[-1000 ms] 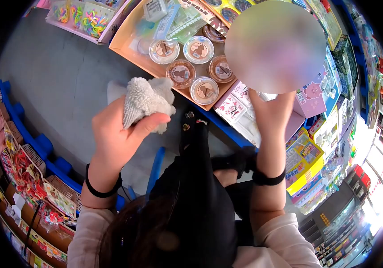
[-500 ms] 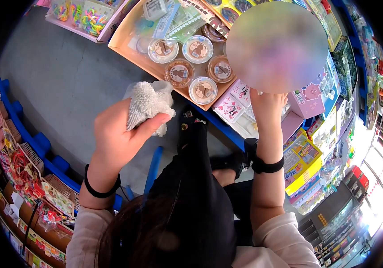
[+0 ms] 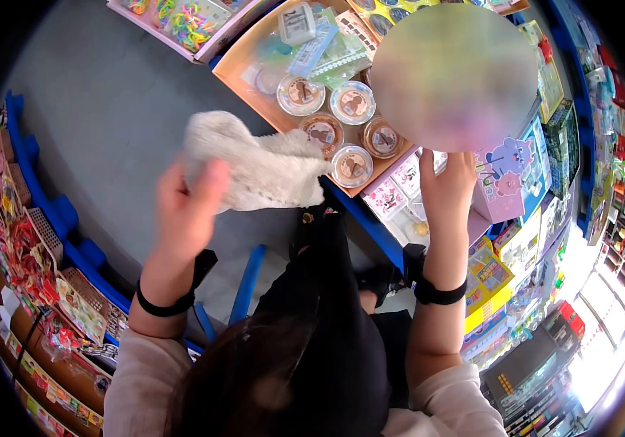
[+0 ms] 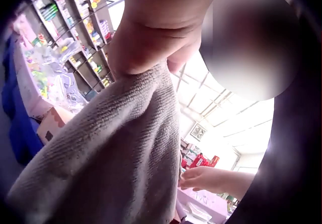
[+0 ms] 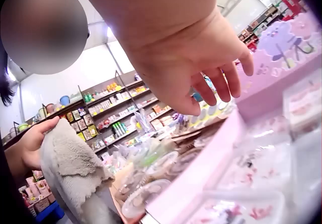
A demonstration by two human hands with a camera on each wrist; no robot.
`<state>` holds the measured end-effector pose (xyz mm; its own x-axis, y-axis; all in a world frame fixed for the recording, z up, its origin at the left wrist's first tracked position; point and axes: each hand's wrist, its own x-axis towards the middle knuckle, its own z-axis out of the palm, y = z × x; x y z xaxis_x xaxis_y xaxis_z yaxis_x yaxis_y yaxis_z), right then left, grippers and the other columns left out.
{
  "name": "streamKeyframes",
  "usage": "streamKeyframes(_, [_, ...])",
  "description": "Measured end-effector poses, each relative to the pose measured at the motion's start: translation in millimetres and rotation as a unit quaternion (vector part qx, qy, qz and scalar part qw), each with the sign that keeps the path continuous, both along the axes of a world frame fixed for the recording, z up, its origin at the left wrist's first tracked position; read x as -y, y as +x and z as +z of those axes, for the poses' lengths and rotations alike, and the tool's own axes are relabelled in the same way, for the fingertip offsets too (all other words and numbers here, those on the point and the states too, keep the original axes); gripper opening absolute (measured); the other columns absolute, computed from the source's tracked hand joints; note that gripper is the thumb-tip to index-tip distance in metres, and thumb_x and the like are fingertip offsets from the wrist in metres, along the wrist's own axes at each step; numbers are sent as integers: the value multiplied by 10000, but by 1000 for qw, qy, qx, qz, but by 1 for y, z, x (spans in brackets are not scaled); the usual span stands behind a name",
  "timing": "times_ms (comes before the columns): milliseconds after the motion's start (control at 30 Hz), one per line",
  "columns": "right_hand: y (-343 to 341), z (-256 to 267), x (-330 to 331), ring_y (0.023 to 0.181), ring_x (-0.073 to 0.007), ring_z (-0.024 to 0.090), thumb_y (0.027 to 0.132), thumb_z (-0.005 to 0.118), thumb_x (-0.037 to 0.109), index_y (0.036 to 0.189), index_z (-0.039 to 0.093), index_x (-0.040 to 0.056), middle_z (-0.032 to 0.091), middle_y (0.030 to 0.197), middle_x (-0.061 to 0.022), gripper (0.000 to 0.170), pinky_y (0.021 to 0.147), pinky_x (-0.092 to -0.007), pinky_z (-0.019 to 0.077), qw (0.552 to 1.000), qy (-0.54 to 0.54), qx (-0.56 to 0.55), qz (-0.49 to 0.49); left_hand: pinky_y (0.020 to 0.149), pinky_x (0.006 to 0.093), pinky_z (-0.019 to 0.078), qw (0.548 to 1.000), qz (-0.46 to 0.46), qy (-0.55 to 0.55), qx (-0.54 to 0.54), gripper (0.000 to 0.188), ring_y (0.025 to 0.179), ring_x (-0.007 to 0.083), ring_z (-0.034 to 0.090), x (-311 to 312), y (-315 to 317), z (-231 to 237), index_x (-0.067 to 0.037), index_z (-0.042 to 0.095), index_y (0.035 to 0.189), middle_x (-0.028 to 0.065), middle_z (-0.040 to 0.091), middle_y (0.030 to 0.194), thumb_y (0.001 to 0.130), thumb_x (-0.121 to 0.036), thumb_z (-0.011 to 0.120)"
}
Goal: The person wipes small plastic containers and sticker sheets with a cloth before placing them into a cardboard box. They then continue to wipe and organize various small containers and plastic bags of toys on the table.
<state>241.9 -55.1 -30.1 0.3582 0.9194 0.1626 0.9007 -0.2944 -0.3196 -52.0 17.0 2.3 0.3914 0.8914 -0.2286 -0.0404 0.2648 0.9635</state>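
My left hand (image 3: 188,207) grips a pale grey terry cloth (image 3: 261,171), which spreads out toward the cardboard box (image 3: 254,58) of round clear-lidded tubs (image 3: 352,166). In the left wrist view the cloth (image 4: 115,148) hangs in folds from between thumb and fingers. My right hand (image 3: 447,186) hovers over a pink box (image 3: 481,224) of small flat clear cases; a blurred patch covers its fingertips in the head view. The right wrist view shows that hand (image 5: 196,63) empty, its fingers loosely bent above the pink box wall (image 5: 201,176).
A yellow box (image 3: 491,273) and other packaged goods stand to the right. At top left is a tray (image 3: 203,54) of colourful bands. Blue-edged shelving (image 3: 36,160) curves along the left. A blue bar (image 3: 248,284) rises beside the person's legs.
The cloth, bunched in my left hand before, is now spread out longer to the right. The whole head view has shifted, moving the boxes rightward and down. My right hand stays over the pink box.
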Motion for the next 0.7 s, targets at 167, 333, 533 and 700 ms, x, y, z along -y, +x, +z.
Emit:
streamKeyframes(167, [-36,14,-60,743,-288,586,730,622,99,914,530,-8,582,812,-160,231,659,-363,465,979,86,-181,25,962,427,343,865,55,-285,409,466,1161,295,416,-8,-30,-28,-36,420,1222,134,442,1252,906,-356,295])
streamKeyframes(333, [-78,-6,-118,765,-304,565,725,614,113,855,518,17,573,790,-146,189,662,-399,454,972,149,-133,121,976,416,337,805,87,-391,438,430,1156,262,423,17,-36,-51,-49,367,1261,108,427,1270,905,-289,357])
streamKeyframes(533, [-105,-21,-162,1084,-315,400,677,646,406,982,569,45,510,1094,-100,479,900,-461,266,984,-43,166,55,981,392,334,978,-157,31,-135,466,1146,238,432,5,0,-18,-45,312,1298,95,419,1274,889,-245,409])
streamKeyframes(700, [-94,-37,-164,1036,-314,415,632,666,354,951,563,22,520,1029,-126,472,887,-456,289,986,86,113,87,884,340,401,967,4,-192,168,348,1042,232,487,3,0,-15,-51,459,1193,134,470,1190,849,-89,495])
